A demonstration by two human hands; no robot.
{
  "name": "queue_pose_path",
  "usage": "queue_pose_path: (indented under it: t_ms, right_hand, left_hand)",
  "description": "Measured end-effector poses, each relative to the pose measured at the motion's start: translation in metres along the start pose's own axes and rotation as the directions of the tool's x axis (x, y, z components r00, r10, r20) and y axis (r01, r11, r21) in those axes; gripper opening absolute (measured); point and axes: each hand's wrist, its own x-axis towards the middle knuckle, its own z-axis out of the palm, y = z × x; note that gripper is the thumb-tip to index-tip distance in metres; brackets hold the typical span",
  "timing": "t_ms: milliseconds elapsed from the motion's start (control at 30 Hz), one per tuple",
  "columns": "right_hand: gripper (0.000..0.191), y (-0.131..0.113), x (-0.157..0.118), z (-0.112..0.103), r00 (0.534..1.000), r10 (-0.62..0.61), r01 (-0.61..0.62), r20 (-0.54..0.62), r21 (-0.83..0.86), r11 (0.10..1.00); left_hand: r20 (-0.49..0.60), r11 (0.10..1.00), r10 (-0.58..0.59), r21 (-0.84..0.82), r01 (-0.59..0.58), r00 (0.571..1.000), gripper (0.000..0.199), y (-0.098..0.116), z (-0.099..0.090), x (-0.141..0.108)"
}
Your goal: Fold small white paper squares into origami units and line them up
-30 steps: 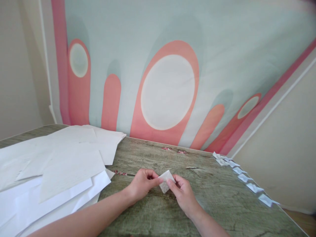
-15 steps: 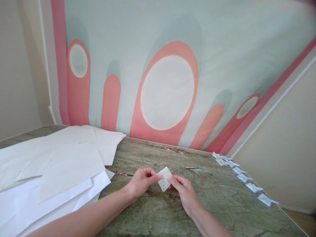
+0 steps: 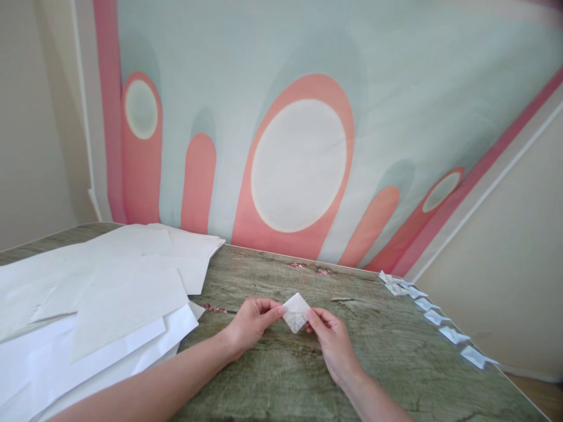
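A small folded paper [image 3: 296,310], diamond-shaped and white with faint grey marks on its lower part, is held up between my two hands above the table. My left hand [image 3: 251,323] pinches its left corner between thumb and fingers. On the opposite corner, my right hand [image 3: 329,339] grips with the thumb in front and the fingers behind. The backs of the fold are hidden from me.
Loose white paper sheets [image 3: 132,305] lie overlapping on the left of the wood-patterned table [image 3: 264,375]. Several small folded paper pieces [image 3: 454,335] run in a row along the right edge. A patterned backdrop [image 3: 303,164] rises behind the table.
The folded paper has risen slightly and shifted a little to the right, and my fingertips now sit nearer its side corners. Both hands keep hold of it.
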Motion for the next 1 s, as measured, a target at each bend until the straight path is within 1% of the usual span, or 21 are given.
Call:
queue_pose_path:
  t_ms: [67,133,167,233,267,300,333,367,433,500,533,600,633,667,733,800,867,933,1000]
  right_hand:
    - [0.035,0.000,-0.001,0.000,0.999,-0.008,0.008,-0.032,-0.007,1.000]
    - [0.033,-0.002,-0.002,0.000,0.997,-0.044,0.041,-0.064,-0.056,0.998]
    - [0.031,-0.004,-0.004,0.000,0.993,-0.086,0.078,-0.075,-0.104,0.992]
    - [0.024,-0.008,-0.008,-0.001,0.970,-0.230,0.206,-0.074,-0.243,0.948]
    - [0.020,-0.011,-0.011,-0.001,0.944,-0.324,0.290,-0.057,-0.323,0.901]
    - [0.016,-0.013,-0.013,-0.001,0.907,-0.421,0.376,-0.027,-0.401,0.835]
    - [0.012,-0.014,-0.015,-0.001,0.862,-0.507,0.455,0.017,-0.470,0.756]
    - [0.009,-0.016,-0.017,-0.001,0.814,-0.576,0.521,0.072,-0.528,0.671]
    - [0.010,-0.019,-0.021,0.000,0.729,-0.660,0.613,0.181,-0.604,0.510]
    - [0.015,-0.022,-0.023,0.001,0.653,-0.713,0.669,0.256,-0.637,0.384]
    - [0.016,-0.022,-0.023,0.001,0.622,-0.731,0.688,0.280,-0.641,0.340]
    - [0.018,-0.023,-0.024,0.001,0.578,-0.757,0.716,0.303,-0.633,0.293]
    - [0.018,-0.024,-0.023,0.001,0.570,-0.762,0.723,0.307,-0.627,0.288]
    - [0.018,-0.024,-0.023,0.001,0.573,-0.759,0.725,0.308,-0.623,0.295]
    - [0.021,-0.023,-0.020,-0.001,0.597,-0.747,0.716,0.293,-0.616,0.330]
    - [0.026,-0.021,-0.018,-0.002,0.634,-0.724,0.696,0.272,-0.609,0.380]
    - [0.027,-0.020,-0.015,-0.002,0.667,-0.700,0.681,0.256,-0.589,0.434]
    - [0.024,-0.018,-0.014,-0.002,0.686,-0.680,0.682,0.260,-0.555,0.476]
    - [0.020,-0.018,-0.013,-0.002,0.689,-0.670,0.694,0.277,-0.517,0.500]
  left_hand:
    - [-0.001,0.999,0.016,0.036,-0.016,1.000,0.037,-0.001,0.000,0.001]
    - [-0.002,0.996,0.037,0.079,-0.036,0.999,0.036,0.000,0.001,0.000]
    - [-0.005,0.994,0.046,0.096,-0.046,0.999,0.034,0.001,0.001,0.000]
    - [-0.034,0.982,0.111,0.160,-0.104,0.993,0.029,0.004,0.000,-0.002]
    - [-0.049,0.965,0.170,0.210,-0.156,0.984,0.037,0.005,0.000,-0.004]
    - [-0.054,0.931,0.255,0.283,-0.230,0.966,0.048,0.006,0.000,-0.005]
    - [-0.044,0.884,0.340,0.357,-0.303,0.939,0.055,0.006,0.000,-0.007]
    - [-0.018,0.824,0.419,0.428,-0.371,0.908,0.055,0.006,0.000,-0.009]
    - [0.057,0.712,0.514,0.527,-0.464,0.856,0.043,0.005,0.000,-0.013]
    - [0.111,0.630,0.563,0.583,-0.513,0.819,0.029,0.003,0.001,-0.015]
    - [0.127,0.600,0.584,0.597,-0.532,0.802,0.024,0.002,0.001,-0.016]
    - [0.140,0.572,0.622,0.590,-0.569,0.770,0.018,0.000,0.001,-0.017]
    - [0.137,0.577,0.636,0.569,-0.586,0.759,0.018,-0.001,0.001,-0.017]
    - [0.128,0.593,0.644,0.540,-0.598,0.754,0.018,-0.001,0.001,-0.016]
    - [0.104,0.641,0.639,0.476,-0.602,0.762,0.017,-0.002,0.000,-0.014]
    - [0.077,0.694,0.612,0.426,-0.581,0.787,0.015,-0.001,0.000,-0.012]
    - [0.058,0.744,0.566,0.393,-0.540,0.823,0.012,0.000,0.001,-0.010]
    - [0.057,0.780,0.514,0.383,-0.495,0.856,0.010,0.001,0.001,-0.009]
    - [0.070,0.795,0.480,0.388,-0.467,0.875,0.010,0.001,0.002,-0.008]
